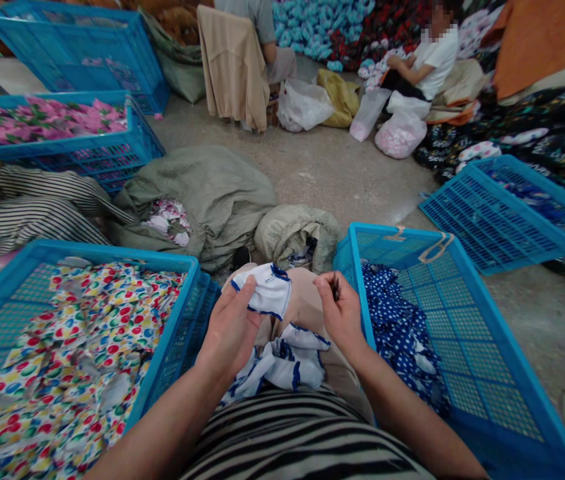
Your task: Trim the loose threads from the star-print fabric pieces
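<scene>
My left hand [232,327] grips a small white cloth piece with blue trim [270,293], held up over my lap. My right hand [340,310] is closed in a pinch on a small dark tool [335,285] that I cannot make out clearly. More white and blue cloth pieces [287,363] lie bunched in my lap, below both hands. A blue plastic crate [162,373] at my left is full of colourful dotted fabric [62,373]. Another blue crate [487,373] at my right holds navy polka-dot fabric [397,320].
Grey-green sacks [212,193] lie on the concrete floor ahead. Further blue crates stand far left [72,133] and right [507,213]. A person in striped clothing [22,207] sits at my left. Two people sit at the back among fabric piles and plastic bags [307,103].
</scene>
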A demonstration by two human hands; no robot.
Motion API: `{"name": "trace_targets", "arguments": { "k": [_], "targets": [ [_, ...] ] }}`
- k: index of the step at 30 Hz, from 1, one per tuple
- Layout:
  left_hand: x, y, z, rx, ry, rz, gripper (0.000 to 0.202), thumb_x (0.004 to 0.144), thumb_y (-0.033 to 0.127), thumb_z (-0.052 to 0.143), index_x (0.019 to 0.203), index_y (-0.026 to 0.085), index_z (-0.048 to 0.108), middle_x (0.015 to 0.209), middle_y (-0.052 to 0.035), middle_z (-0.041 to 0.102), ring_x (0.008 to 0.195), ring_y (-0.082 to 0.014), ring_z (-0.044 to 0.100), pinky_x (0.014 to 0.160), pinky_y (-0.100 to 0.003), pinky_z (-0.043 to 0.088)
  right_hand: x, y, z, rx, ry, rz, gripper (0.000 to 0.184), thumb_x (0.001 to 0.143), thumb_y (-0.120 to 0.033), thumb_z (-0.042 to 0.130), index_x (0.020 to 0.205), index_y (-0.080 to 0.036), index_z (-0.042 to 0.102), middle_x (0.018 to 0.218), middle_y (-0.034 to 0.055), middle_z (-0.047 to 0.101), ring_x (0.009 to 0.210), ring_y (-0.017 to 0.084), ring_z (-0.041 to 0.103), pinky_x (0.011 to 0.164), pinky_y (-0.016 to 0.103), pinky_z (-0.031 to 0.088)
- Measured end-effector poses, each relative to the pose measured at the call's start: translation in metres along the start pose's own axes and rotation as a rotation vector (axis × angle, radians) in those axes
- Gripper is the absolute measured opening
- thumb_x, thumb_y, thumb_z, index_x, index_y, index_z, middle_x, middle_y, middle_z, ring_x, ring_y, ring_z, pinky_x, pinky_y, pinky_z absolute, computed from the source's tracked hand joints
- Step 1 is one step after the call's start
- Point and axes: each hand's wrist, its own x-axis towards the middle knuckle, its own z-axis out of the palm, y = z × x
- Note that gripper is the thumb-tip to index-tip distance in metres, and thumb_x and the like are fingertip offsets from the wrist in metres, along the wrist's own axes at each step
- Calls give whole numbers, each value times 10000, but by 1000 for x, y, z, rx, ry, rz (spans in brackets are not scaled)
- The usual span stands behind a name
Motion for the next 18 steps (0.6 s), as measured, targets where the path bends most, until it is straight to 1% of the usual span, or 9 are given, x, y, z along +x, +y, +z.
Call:
{"name": "trace_targets", "arguments": {
  "k": [3,5,7,8,10,12,14,16,18],
  "targets": [
    [0,1,1,-6,1,-41,120,908,112,629,1008,96,694,1005,-127,752,980,-236,737,906,-338,593,5,13,-8,-145,-88,34,445,983,-544,501,709,-194,523,623,-13,483,605,134,453,602,267,336],
    [0,1,2,4,-12,-64,115,924,121,605,974,88,703,1008,-133,748,955,-232,736,895,-334,592,10,14,-8,-125,-133,64,466,943,-586,554,704,-187,537,626,-11,482,609,130,446,596,264,330],
    [1,2,2,7,-27,-87,147,944,115,566,952,79,708,1015,-134,744,923,-218,731,870,-313,591,14,9,-4,36,-166,117,470,935,-617,559,810,-169,625,695,4,533,635,125,458,588,253,346],
    [1,2,1,1,-27,-101,159,946,106,553,944,78,709,1006,-127,743,896,-204,727,849,-296,591,15,6,0,138,-214,156,498,939,-642,539,885,-163,664,727,10,547,628,117,446,567,246,343],
    [2,1,0,-17,-15,-147,169,944,90,540,932,83,708,965,-103,741,833,-177,714,786,-261,586,17,0,9,324,-381,282,593,935,-715,483,979,-162,693,698,0,509,565,99,368,495,232,278],
    [4,0,-3,-18,-9,-190,190,950,86,517,942,92,706,931,-87,735,784,-164,700,718,-248,577,17,-5,19,474,-579,445,665,902,-787,459,944,-161,678,633,-25,433,517,84,282,450,223,193],
    [5,0,-6,-7,-26,-204,215,957,80,491,963,100,706,920,-78,731,749,-160,688,668,-249,568,16,-8,27,565,-701,543,642,838,-800,557,852,-162,627,608,-40,402,511,74,280,440,214,169],
    [6,-1,-8,-11,-55,-196,221,948,66,495,974,112,710,901,-62,727,710,-149,671,639,-241,558,16,-10,29,613,-700,575,574,746,-725,726,812,-178,566,601,-56,413,504,68,298,435,209,173],
    [8,0,-9,-34,-105,-205,211,933,58,521,981,119,718,896,-56,728,712,-142,668,651,-231,557,19,-12,27,647,-618,580,537,688,-624,821,797,-194,520,583,-76,403,495,65,290,438,209,170]
  ]
}}
